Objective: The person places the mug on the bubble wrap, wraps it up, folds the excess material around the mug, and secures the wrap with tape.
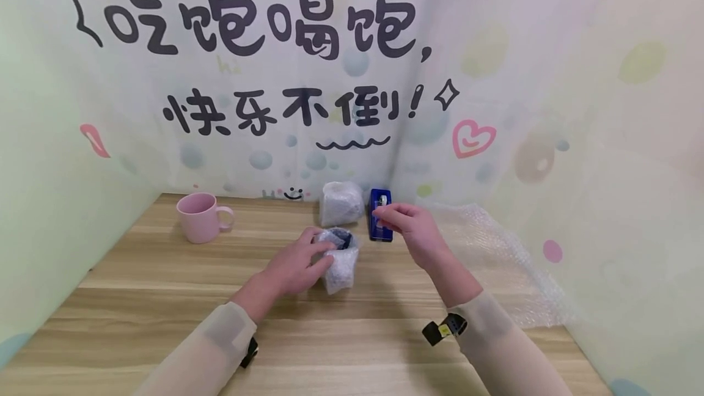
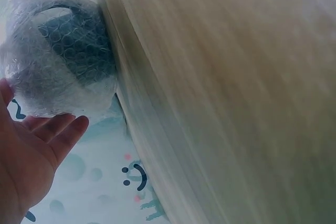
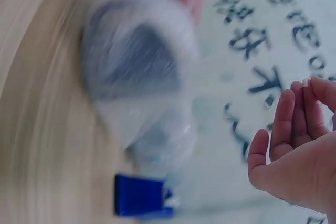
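A cup-like object in bubble wrap (image 1: 340,271), dark at its round open end, stands tilted on the table. My left hand (image 1: 299,261) holds it from the left, thumb and fingers against the wrap; in the left wrist view, dark blue shows through the wrapped cup (image 2: 73,51). My right hand (image 1: 414,232) is raised at the blue tape dispenser (image 1: 381,234), thumb and forefinger pinched together. A small whitish piece, apparently clear tape (image 3: 306,82), shows at those fingertips in the right wrist view. The dispenser (image 3: 139,195) lies below that hand.
Another bubble-wrapped object (image 1: 341,203) stands behind the held one, against the wall. A pink mug (image 1: 199,219) is at the back left of the wooden table (image 1: 165,310). A loose bubble wrap sheet (image 1: 495,267) lies on the right.
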`<state>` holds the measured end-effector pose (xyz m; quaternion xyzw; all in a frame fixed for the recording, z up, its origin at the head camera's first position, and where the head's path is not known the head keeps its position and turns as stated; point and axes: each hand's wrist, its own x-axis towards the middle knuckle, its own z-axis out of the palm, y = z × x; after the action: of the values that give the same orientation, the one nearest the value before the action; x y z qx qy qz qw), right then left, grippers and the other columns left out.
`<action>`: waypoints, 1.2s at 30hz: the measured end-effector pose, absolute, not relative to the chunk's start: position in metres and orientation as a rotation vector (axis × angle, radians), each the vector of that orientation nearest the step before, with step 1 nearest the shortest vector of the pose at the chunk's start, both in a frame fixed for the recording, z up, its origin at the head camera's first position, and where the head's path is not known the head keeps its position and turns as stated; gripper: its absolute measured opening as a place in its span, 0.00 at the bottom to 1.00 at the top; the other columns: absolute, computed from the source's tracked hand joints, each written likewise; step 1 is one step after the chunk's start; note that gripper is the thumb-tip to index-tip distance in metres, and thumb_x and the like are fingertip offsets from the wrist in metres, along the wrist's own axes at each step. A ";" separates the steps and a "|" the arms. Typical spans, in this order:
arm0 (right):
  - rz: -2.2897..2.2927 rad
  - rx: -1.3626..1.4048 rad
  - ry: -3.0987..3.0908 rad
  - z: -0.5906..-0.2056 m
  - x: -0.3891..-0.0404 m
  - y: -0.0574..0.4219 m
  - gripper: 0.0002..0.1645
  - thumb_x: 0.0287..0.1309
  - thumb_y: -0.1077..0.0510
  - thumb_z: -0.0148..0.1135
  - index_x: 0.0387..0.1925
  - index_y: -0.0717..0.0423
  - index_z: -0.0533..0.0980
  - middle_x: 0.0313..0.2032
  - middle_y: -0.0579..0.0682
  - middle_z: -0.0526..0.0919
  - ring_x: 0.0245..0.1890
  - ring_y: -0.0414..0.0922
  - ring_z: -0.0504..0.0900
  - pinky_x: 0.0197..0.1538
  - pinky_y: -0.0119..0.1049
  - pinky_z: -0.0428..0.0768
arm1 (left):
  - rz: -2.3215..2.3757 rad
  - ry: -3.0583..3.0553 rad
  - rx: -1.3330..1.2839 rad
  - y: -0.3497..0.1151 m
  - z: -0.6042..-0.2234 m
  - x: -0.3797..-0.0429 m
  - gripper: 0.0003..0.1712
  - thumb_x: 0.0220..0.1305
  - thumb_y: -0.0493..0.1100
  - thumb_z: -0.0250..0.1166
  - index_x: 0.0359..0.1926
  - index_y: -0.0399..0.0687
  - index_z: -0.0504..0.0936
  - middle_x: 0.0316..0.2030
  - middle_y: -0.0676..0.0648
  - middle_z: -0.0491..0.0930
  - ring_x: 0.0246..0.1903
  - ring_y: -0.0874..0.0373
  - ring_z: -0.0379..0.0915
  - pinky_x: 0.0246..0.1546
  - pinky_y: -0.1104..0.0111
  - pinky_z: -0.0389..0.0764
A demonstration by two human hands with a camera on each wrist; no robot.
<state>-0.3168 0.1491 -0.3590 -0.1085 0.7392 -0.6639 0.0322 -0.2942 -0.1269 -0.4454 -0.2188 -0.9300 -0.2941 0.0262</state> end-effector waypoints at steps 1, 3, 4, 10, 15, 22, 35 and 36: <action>-2.049 -0.361 2.252 -0.354 -0.312 0.146 0.08 0.75 0.54 0.69 0.39 0.51 0.89 0.41 0.42 0.92 0.46 0.39 0.89 0.62 0.32 0.84 | -0.903 -2.872 -0.673 -0.127 -0.445 -0.294 0.28 0.84 0.58 0.53 0.73 0.54 0.82 0.80 0.40 0.64 0.70 0.36 0.76 0.71 0.39 0.77; -2.066 -0.418 2.186 -0.346 -0.304 0.137 0.09 0.76 0.57 0.68 0.37 0.49 0.90 0.41 0.43 0.92 0.45 0.40 0.89 0.59 0.32 0.86 | -0.893 -2.873 -0.665 -0.128 -0.445 -0.295 0.28 0.84 0.58 0.54 0.73 0.54 0.83 0.79 0.40 0.64 0.69 0.37 0.76 0.72 0.40 0.77; -2.073 -0.438 2.154 -0.343 -0.300 0.133 0.10 0.76 0.58 0.67 0.36 0.48 0.90 0.41 0.43 0.92 0.44 0.40 0.89 0.58 0.32 0.86 | -0.891 -2.876 -0.661 -0.128 -0.445 -0.295 0.28 0.84 0.58 0.54 0.73 0.54 0.83 0.79 0.40 0.64 0.69 0.38 0.76 0.72 0.40 0.77; -2.077 -0.459 2.023 -0.340 -0.292 0.107 0.14 0.77 0.61 0.63 0.36 0.47 0.90 0.36 0.41 0.90 0.40 0.40 0.85 0.58 0.34 0.84 | -0.894 -2.889 -0.641 -0.127 -0.445 -0.295 0.28 0.83 0.60 0.55 0.73 0.57 0.82 0.79 0.43 0.64 0.67 0.41 0.76 0.71 0.42 0.79; -2.050 -0.414 2.010 -0.355 -0.307 0.093 0.11 0.78 0.59 0.64 0.41 0.53 0.90 0.36 0.42 0.89 0.41 0.43 0.83 0.68 0.45 0.80 | -0.894 -2.875 -0.650 -0.126 -0.444 -0.295 0.27 0.83 0.59 0.56 0.73 0.57 0.83 0.78 0.44 0.65 0.66 0.42 0.77 0.69 0.43 0.81; -2.048 -0.337 2.065 -0.370 -0.325 0.082 0.11 0.76 0.57 0.67 0.46 0.59 0.90 0.36 0.42 0.90 0.44 0.45 0.86 0.71 0.50 0.80 | -0.883 -2.858 -0.654 -0.125 -0.445 -0.294 0.27 0.83 0.58 0.55 0.73 0.56 0.83 0.77 0.44 0.66 0.65 0.42 0.78 0.69 0.43 0.80; -2.133 -0.328 1.986 -0.371 -0.329 0.079 0.11 0.78 0.58 0.64 0.38 0.52 0.88 0.38 0.42 0.91 0.40 0.41 0.86 0.57 0.37 0.83 | -0.856 -2.795 -0.703 -0.126 -0.446 -0.293 0.27 0.87 0.55 0.49 0.70 0.52 0.85 0.74 0.42 0.69 0.61 0.41 0.81 0.64 0.42 0.82; -2.146 -0.345 1.963 -0.370 -0.328 0.081 0.12 0.79 0.59 0.63 0.36 0.50 0.88 0.38 0.42 0.90 0.39 0.41 0.86 0.56 0.36 0.83 | -0.852 -2.791 -0.706 -0.126 -0.446 -0.293 0.26 0.86 0.54 0.49 0.70 0.52 0.85 0.73 0.42 0.70 0.61 0.40 0.81 0.64 0.43 0.82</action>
<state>-0.3276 0.0805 -0.3704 -0.1173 0.6664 -0.7286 0.1061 -0.2934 -0.1257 -0.4462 -0.2346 -0.9274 -0.2830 0.0694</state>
